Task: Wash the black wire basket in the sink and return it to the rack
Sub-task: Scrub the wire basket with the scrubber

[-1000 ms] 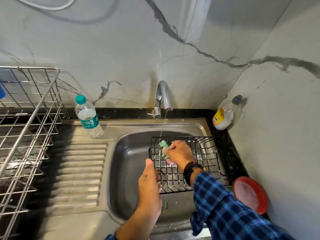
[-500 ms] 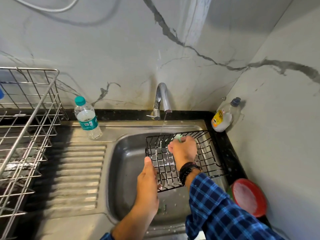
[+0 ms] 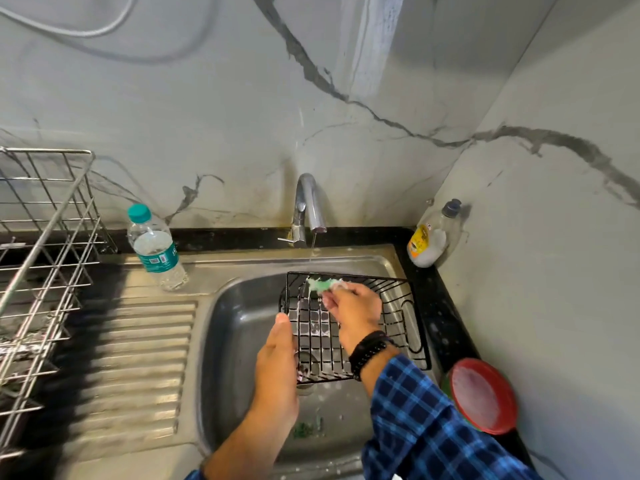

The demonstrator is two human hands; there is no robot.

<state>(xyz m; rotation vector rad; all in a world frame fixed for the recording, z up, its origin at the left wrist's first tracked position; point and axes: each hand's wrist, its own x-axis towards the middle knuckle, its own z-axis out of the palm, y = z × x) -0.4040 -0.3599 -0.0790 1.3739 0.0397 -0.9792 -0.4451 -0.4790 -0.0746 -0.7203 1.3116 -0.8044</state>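
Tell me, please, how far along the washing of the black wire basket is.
Done: the basket is over the sink, soapy, the tap running a thin stream. In hand: the left hand holds its near-left edge while the right hand scrubs the far rim with a green scrubber. Left: rinsing and returning it to the rack.

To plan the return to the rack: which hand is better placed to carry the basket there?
Probably left. The left hand grips the basket at its left edge, and the rack stands on that side; the right hand holds a green scrubber.
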